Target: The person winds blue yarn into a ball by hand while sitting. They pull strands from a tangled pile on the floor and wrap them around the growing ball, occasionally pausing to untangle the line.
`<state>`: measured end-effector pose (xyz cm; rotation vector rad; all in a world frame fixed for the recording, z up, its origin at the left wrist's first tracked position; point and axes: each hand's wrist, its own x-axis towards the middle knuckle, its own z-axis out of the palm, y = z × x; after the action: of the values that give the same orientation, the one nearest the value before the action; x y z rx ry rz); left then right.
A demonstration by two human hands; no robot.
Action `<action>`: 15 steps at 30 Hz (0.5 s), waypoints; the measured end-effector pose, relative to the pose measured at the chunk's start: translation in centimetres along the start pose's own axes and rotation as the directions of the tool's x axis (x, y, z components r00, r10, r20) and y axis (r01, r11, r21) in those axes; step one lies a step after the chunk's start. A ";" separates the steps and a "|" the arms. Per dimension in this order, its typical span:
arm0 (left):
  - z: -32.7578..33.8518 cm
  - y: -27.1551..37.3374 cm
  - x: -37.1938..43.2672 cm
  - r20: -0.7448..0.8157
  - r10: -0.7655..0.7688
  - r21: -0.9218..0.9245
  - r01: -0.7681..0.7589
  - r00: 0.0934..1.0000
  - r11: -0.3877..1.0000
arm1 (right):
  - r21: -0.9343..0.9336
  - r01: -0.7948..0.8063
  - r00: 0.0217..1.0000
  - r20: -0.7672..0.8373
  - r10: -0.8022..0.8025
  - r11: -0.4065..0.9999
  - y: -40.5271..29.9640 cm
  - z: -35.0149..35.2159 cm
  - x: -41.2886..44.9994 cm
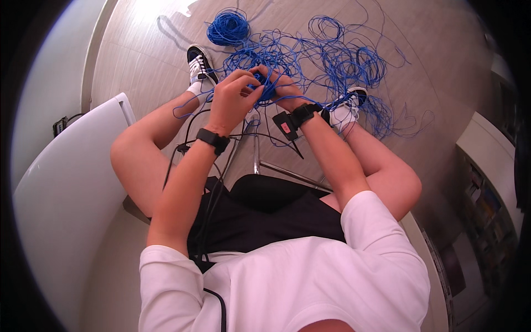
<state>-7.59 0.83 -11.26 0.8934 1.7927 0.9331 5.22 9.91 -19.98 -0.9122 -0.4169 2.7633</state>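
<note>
A wound bundle of thin blue cord [267,90] is between my two hands, above the floor and between my feet. My right hand [287,86] grips it from the right side, fingers curled behind it. On the left, my left hand [233,96] has its bent fingers and thumb on the bundle's near left side; the exact strand between them is hidden. Loose strands run from the bundle across my right wrist. Beyond my hands, a tangled heap of the same cord [327,56] spreads over the floor, and a rounder coil of blue cord [228,28] lies at the top.
A white curved panel [74,145] stands at my left. My shoes [200,62] flank the tangle; cord lies over the right one. Black cables [215,182] hang by my left forearm. Chrome metal legs [256,153] stand below my hands. Shelves [485,199] are at the right.
</note>
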 end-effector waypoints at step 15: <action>1.5 -0.8 1.5 0.009 0.182 0.565 -0.155 0.983 0.811 | 0.102 0.003 0.993 -0.120 0.010 0.995 1.0 -0.3 1.1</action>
<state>-6.87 2.08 -12.93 1.4321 2.0980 0.5210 4.43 9.34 -21.18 -1.0486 -0.2519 2.6864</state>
